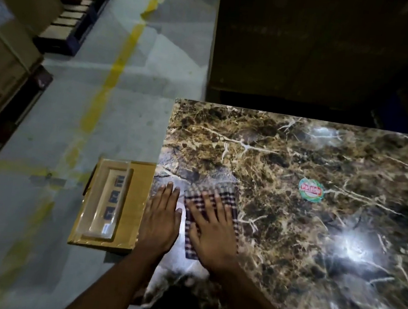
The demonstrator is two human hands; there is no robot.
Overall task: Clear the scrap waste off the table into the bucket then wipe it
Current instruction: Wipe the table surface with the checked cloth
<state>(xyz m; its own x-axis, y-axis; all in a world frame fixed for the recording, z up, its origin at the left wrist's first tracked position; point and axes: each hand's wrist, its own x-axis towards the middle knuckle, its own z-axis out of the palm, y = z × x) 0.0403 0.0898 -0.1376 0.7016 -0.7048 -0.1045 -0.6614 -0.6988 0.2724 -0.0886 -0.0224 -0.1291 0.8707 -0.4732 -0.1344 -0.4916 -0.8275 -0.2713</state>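
1. On the marble-look bench (323, 168), near its left edge, lies a folded checked cloth (189, 239).
2. The right hand (214, 229) lies flat on the cloth with its fingers spread. Its grip is open; it presses the cloth down and does not curl round it.
3. The left hand (163, 215) lies flat on the bare bench just beside the cloth. Its grip is open too and holds nothing.
4. No scrap waste shows on the bench, so the clearing part looks done. No bucket is in view.
5. Wiping looks like the step now, at the left end. Most of the bench looks still to wipe.
6. A round sticker (310, 189) sits on the bench, well apart from the cloth.
7. A flat cardboard box (137, 197) lies on the floor, beside the bench.
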